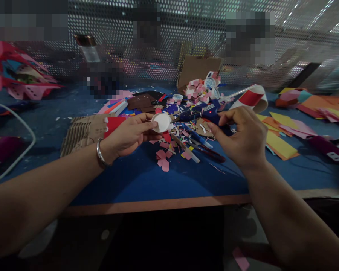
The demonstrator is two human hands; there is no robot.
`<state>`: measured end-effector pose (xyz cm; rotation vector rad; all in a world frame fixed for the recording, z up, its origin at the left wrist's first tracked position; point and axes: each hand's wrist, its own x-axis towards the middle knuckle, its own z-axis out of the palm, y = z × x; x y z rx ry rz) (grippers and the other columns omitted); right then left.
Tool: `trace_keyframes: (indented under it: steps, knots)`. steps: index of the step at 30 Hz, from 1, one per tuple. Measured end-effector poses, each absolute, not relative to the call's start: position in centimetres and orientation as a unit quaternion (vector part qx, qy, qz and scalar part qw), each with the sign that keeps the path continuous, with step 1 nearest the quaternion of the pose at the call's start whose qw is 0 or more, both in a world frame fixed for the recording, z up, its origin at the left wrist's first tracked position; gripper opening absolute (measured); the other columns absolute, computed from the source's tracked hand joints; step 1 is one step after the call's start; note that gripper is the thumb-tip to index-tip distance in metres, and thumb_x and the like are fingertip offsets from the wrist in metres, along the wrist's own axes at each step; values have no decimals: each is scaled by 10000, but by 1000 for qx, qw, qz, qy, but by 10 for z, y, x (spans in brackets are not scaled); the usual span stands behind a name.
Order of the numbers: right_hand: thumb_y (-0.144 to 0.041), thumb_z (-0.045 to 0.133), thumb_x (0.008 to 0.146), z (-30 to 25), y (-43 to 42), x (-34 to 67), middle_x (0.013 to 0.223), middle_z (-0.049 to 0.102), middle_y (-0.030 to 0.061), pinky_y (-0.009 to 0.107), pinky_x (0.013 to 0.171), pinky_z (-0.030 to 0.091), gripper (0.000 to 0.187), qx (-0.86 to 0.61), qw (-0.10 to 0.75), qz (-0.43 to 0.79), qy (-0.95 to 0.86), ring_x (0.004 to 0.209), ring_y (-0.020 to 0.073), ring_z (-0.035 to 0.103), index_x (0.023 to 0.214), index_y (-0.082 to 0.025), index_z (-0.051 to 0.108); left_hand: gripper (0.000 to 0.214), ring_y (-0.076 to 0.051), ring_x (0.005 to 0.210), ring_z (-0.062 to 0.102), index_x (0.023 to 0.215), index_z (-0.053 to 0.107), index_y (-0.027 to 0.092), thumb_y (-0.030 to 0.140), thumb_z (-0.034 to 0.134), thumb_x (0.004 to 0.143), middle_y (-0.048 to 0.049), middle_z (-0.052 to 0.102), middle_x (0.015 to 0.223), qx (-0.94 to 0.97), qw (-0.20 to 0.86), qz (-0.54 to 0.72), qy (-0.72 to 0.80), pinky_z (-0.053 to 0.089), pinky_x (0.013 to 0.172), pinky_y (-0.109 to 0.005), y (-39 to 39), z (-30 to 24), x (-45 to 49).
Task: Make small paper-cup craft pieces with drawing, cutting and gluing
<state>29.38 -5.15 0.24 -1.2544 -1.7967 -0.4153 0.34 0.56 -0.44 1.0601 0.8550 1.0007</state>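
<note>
My left hand (132,132), with a metal bangle at the wrist, pinches a small round white disc (162,123) by its left edge. A dark blue glue gun (199,111) with a small red light is gripped in my right hand (241,131). Its nozzle points left and comes close to the disc's right edge; whether they touch I cannot tell. Below the two hands lie pink paper scraps (164,160), a blue pen (197,136) and scissors with dark red handles (211,152). Beside my left hand is a piece of corrugated cardboard (86,131).
Behind the gun, a heap of pink-and-white paper pieces (199,90) sits by a cardboard box (197,67). A red-and-white paper roll (251,98) stands near my right hand. Coloured paper sheets (285,137) spread rightward. A white cable (25,126) curves at left. The blue table's front edge (158,205) runs below.
</note>
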Motion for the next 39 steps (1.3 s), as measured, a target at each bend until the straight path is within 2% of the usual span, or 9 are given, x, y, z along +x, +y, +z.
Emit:
trace_keyframes:
  steps: [11,18,21,24,28,34,39]
  knots:
    - [-269,736,977,2,-51,294,835,649,47,481,848,549,292,-507,429,-172,-728,882,283,661,811,-296,497,104,-156,791,761,1042,721,128,47,708,976,-100,819,1029,476,654,455,373,641,751,-292,3,-3,4]
    - [-289,740,941,-1,-46,300,857,658,46,474,856,541,278,-530,430,-166,-712,911,282,673,810,-298,495,146,-166,890,754,1041,737,172,57,756,953,-40,782,1007,504,647,488,299,666,793,-297,-1,0,5]
    - [-305,762,905,-1,-42,308,859,659,37,442,833,529,276,-568,418,-157,-691,865,258,641,818,-292,501,135,-160,882,741,1034,760,167,49,730,975,-48,779,1010,484,663,480,310,659,794,-285,-2,3,7]
    - [-269,787,853,1,-36,320,873,657,29,400,813,498,278,-630,407,-139,-646,822,227,599,819,-276,511,166,-165,897,750,1024,778,140,28,655,1017,-98,801,1092,449,675,474,344,643,770,-266,0,5,7]
    - [-198,843,784,3,-30,339,789,604,4,390,792,430,331,-716,346,-106,-597,750,200,529,783,-269,520,210,-177,899,768,1067,781,122,15,601,1040,-148,809,1195,421,682,470,369,630,720,-263,3,7,5]
    - [-212,890,762,-9,-22,365,660,546,1,403,708,346,405,-738,312,-95,-590,655,204,472,683,-300,503,182,-151,721,736,1066,765,122,36,607,1037,-130,816,1083,417,677,468,385,626,642,-276,3,8,1]
    - [-297,970,719,-25,-14,383,586,522,5,393,655,281,439,-730,283,-86,-616,576,185,384,602,-299,547,156,-125,677,703,979,769,132,57,640,1022,-117,800,1010,420,673,473,384,592,618,-245,6,5,-2]
